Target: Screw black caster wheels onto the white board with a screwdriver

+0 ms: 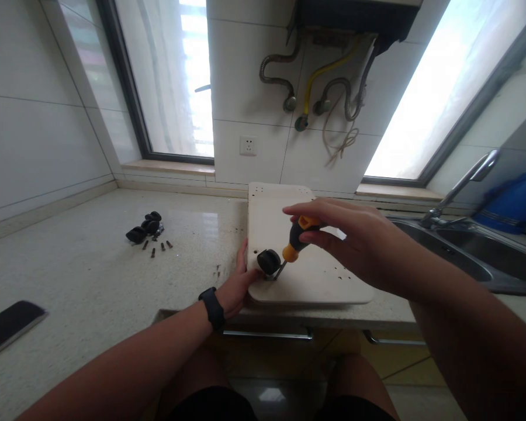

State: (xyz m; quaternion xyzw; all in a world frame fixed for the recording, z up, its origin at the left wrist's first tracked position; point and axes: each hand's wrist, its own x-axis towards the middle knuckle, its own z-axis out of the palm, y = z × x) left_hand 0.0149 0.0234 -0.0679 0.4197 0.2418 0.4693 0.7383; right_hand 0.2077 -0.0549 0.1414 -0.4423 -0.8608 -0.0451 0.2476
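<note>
A white board with rounded corners and small holes lies on the counter in front of me. Near its front left corner stands a black caster wheel on a small metal plate. My right hand is closed round the handle of an orange and black screwdriver. The shaft slants down, its tip at the caster's plate; the screw head is too small to make out. My left hand, with a black watch on the wrist, grips the board's left edge, the thumb beside the caster's plate.
Several black casters and loose screws lie on the counter to the left. A dark flat object is at the far left. On the right are a double sink, a faucet and a blue item.
</note>
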